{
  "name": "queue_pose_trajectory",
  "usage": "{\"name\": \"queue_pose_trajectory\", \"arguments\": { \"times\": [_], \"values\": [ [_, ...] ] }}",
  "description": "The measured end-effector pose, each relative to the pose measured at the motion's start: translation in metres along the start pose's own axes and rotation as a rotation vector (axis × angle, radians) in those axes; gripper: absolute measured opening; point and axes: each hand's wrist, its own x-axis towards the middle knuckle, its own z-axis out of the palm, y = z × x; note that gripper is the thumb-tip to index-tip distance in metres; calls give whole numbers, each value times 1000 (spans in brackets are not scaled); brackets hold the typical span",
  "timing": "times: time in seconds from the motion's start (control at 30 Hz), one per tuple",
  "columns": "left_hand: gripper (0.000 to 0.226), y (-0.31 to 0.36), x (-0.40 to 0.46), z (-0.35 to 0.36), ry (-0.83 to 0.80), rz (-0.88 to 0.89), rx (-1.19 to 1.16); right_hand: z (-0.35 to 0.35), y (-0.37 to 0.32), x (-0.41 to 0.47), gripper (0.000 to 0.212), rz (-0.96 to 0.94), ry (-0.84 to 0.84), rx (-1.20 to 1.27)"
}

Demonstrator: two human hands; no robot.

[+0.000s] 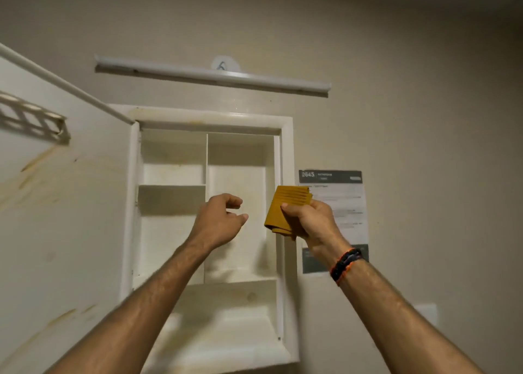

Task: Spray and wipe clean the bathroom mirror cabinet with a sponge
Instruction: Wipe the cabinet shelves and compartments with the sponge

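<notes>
In the right hand (312, 220), a folded mustard-yellow sponge cloth (285, 211)

I log the cabinet (287, 158) as white, its shelves off-white with faint yellowish staining. The open door (65, 204) at left is white, streaked with brownish-yellow marks. The cloth (285, 212) in the right hand (314, 220) is mustard yellow, ribbed along its top edge. The wristband (345, 266) is black with orange edging. The wall (424, 90) is beige. The notice (348, 204) at right is white with dark grey bands.
</notes>
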Motion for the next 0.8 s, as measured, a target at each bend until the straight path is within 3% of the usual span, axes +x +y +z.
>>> {"name": "queue_pose_trajectory", "arguments": {
  "times": [0.33, 0.6, 0.73, 0.8],
  "values": [
    [38, 35, 47, -11, 247, 43, 302, 12, -44, 76, 14, -212, -118, 63],
    [44, 40, 73, -19, 311, 135, 391, 22, -83, 99, 19, -615, 46, -226],
    [45, 33, 83, -23, 343, 184, 445, 29, -99, 99, 50, -828, 173, -393],
    [44, 28, 86, -24, 361, 203, 455, 33, -103, 101, 56, -964, 264, -458]
  ]
}}
